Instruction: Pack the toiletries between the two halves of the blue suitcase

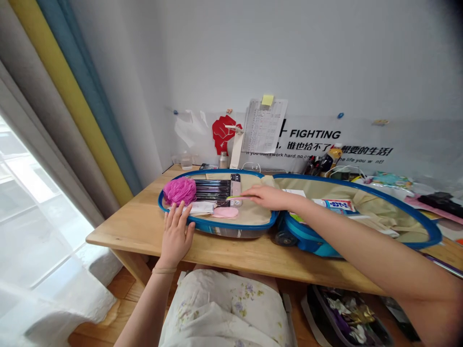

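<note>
An open blue-rimmed suitcase (275,219) with beige lining lies across the wooden table. My left hand (176,235) rests with spread fingers on its near rim, beside a white pouch (201,207). My right hand (265,197) reaches over the lid and pinches a slim yellow-green toothbrush (238,197) above a black-and-silver pack of brushes (212,189). In the same half lie a magenta bath puff (180,191) and a pink oval sponge (225,212). A toothpaste box (334,205) lies in the right half, partly hidden by my right arm.
The wooden table (141,226) stands against a wall with a poster. Bottles, pens and cables line its back, and pink and black items lie at the right. Curtains hang at the left. A dark bag sits on the floor below.
</note>
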A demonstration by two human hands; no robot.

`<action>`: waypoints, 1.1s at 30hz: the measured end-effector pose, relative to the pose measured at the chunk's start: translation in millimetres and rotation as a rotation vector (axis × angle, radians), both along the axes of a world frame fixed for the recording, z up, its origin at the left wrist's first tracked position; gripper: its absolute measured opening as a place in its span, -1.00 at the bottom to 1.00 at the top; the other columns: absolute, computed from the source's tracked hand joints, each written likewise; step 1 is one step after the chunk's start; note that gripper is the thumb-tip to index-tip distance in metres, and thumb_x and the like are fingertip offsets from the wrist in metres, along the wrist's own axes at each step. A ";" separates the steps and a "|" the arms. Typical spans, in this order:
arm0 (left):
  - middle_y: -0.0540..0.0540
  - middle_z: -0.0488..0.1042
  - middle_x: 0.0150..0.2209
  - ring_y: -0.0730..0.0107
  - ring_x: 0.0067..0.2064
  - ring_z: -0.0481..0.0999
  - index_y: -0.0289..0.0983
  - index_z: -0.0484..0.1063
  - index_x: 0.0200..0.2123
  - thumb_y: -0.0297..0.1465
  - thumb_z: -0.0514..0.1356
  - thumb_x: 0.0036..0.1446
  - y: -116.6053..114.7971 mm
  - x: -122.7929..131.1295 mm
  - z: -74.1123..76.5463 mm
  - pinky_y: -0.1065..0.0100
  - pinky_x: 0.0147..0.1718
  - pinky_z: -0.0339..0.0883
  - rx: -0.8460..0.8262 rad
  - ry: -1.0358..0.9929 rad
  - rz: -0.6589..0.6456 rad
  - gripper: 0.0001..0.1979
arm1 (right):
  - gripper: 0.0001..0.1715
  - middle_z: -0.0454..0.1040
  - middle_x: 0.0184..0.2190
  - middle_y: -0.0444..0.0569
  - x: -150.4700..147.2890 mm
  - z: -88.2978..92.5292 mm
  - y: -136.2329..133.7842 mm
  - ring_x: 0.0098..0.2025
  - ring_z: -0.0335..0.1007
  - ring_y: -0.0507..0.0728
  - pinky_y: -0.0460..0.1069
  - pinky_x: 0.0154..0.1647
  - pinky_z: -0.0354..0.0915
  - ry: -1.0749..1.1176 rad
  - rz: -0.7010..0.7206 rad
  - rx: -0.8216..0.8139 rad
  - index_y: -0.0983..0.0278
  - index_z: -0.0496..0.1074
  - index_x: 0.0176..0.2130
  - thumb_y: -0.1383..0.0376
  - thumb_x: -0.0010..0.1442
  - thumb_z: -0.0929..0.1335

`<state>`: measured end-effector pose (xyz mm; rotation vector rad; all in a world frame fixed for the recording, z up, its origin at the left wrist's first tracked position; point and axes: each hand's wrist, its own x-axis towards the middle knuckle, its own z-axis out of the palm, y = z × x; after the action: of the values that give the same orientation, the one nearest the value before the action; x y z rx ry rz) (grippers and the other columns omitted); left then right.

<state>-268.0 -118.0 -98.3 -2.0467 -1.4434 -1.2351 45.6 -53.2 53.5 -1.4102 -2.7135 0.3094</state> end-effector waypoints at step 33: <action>-0.27 0.23 0.34 0.02 0.43 0.01 -0.24 0.24 0.30 -0.28 -0.04 0.38 0.7 0.4 -0.6 -0.13 0.35 -0.11 -0.024 -0.020 -0.007 -0.53 | -0.70 0.60 -0.09 0.08 143.4 26.8 -40.2 -0.07 0.52 0.25 0.06 -0.04 0.36 -0.058 -0.438 -0.205 0.19 0.58 -0.19 0.20 0.02 0.41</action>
<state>-267.6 -117.3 -98.9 -2.0630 -1.4680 -1.2500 189.0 -93.4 80.3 -2.0412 -2.3743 0.5295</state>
